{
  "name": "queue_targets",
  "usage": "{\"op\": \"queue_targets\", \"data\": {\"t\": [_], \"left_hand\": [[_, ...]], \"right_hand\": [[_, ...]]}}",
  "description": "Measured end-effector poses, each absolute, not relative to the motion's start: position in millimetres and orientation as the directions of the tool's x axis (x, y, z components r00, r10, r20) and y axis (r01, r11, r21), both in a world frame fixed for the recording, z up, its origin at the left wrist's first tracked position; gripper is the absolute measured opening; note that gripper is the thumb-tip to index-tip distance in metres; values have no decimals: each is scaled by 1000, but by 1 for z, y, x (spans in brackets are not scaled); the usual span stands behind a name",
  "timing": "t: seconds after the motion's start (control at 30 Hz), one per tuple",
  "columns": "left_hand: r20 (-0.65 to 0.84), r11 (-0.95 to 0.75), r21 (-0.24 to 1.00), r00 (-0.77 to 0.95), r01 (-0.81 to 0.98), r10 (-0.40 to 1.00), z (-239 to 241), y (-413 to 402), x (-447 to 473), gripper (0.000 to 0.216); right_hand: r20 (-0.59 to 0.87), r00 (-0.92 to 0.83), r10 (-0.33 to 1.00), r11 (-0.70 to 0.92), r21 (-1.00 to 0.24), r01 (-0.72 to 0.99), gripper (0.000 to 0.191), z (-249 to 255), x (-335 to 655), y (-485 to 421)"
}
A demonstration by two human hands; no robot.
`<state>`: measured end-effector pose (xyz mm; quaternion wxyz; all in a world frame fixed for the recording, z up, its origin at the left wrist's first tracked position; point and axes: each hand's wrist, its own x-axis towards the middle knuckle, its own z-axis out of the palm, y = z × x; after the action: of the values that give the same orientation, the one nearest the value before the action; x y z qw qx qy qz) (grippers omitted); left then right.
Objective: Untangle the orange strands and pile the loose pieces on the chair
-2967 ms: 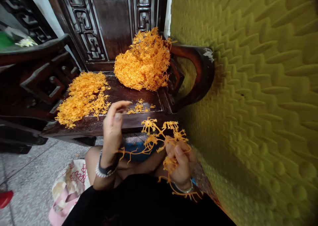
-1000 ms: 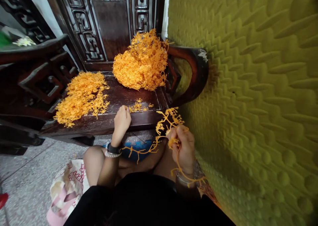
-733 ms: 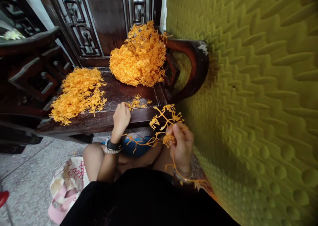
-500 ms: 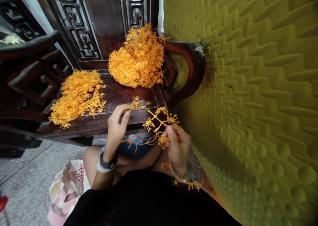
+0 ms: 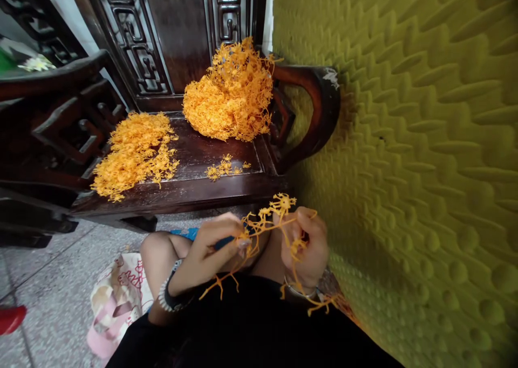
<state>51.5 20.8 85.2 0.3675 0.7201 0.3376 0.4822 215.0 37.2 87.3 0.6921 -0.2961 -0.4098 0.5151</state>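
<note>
My right hand [image 5: 311, 246] is closed round a branching orange plastic flower sprig [image 5: 263, 227], above my lap. Thumb and fingers of my left hand [image 5: 214, 246] pinch the sprig's left side. Thin bare branches dangle below both hands. A few small flower pieces [image 5: 220, 168] lie near the front edge of the dark wooden seat [image 5: 194, 155]. On its left part is a flattish pile of orange flower pieces [image 5: 137, 152]. A taller orange heap of tangled plastic [image 5: 230, 98] rests at the back right.
The chair's curved armrest [image 5: 324, 114] stands on the right, beside a yellow-green embossed wall panel [image 5: 404, 141]. A carved backrest [image 5: 174, 39] rises behind. A cloth bag with pink handles [image 5: 107, 325] sits on the speckled floor [image 5: 52, 303] at lower left, near a red object [image 5: 12, 319].
My left hand has come from the seat's front edge down and right to pinch the sprig. A few more flower pieces show on the seat. My right hand still holds the sprig, slightly lower.
</note>
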Motion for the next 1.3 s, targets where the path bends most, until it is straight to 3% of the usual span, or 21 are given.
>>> {"op": "queue_targets", "data": {"t": [0.13,0.23,0.33,0.47,0.63,0.73,0.87,1.0,1.17,1.23,1.3], "left_hand": [[424,-475,874,324,97,846,83,2,42,20],[430,-427,902,-41,65,902,74,-5,17,26],[406,-350,913,-388,208,828,63,5,-13,26],[385,-198,852,-323,485,864,45,50,-28,27],[429,-139,608,-176,781,886,14,114,-14,34],[441,-132,485,-112,865,890,3,136,-2,38],[413,-164,451,-43,877,910,-4,147,8,40],[403,-178,484,-38,857,915,-3,150,9,41],[463,-164,645,-211,747,861,12,120,22,33],[406,-271,774,-121,572,906,21,95,36,36],[328,-343,878,102,333,939,30,69,51,43]], "right_hand": [[305,314,899,419,-807,-416,42,97,228,43],[319,592,740,591,-728,-346,41,107,255,49],[322,616,719,567,-784,-252,39,110,272,53],[362,574,734,551,-812,-193,36,96,265,64],[314,654,688,514,-847,-134,32,80,267,77],[311,657,687,500,-858,-116,30,77,273,77],[313,639,703,452,-890,-62,31,73,274,75],[299,538,788,390,-919,-61,36,59,274,69],[240,166,957,240,-971,20,43,44,278,57],[248,-31,968,250,-961,118,46,44,276,55],[242,-225,944,284,-942,178,47,47,270,54]]}}
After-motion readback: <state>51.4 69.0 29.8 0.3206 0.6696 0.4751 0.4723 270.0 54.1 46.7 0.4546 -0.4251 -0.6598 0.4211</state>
